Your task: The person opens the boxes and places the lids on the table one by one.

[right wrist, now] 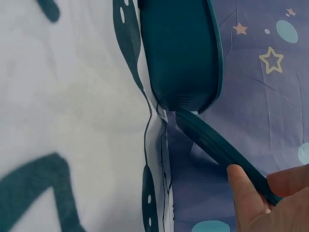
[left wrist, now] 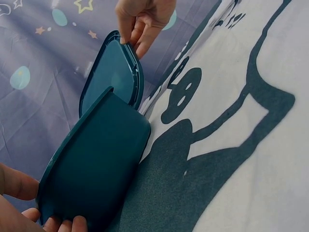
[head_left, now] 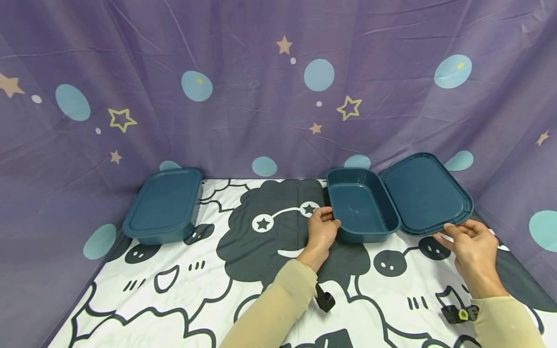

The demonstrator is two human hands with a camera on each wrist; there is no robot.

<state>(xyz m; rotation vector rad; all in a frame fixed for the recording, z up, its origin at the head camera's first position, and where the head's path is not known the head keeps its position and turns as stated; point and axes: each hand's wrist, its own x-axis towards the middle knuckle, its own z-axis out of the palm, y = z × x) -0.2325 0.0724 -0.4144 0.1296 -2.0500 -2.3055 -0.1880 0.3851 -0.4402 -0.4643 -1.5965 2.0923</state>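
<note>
A dark teal plastic box (head_left: 359,205) stands uncovered on the cloth at the right, and its inside is bare. My left hand (head_left: 323,234) holds the box's near left edge, thumb at the rim and fingers along the outer wall, as the left wrist view shows. Its matching lid (head_left: 424,193) leans tilted beside the box, underside toward me, one edge against the box's right side. My right hand (head_left: 474,249) pinches the lid's near right rim between thumb and fingers; the right wrist view shows the lid (right wrist: 224,150) edge-on.
Another teal box with its lid on (head_left: 163,203) stands at the far left. A white cloth with dark cartoon figures (head_left: 209,290) covers the table. Behind it hangs a purple curtain (head_left: 243,96) with stars and dots, close to the boxes' far ends.
</note>
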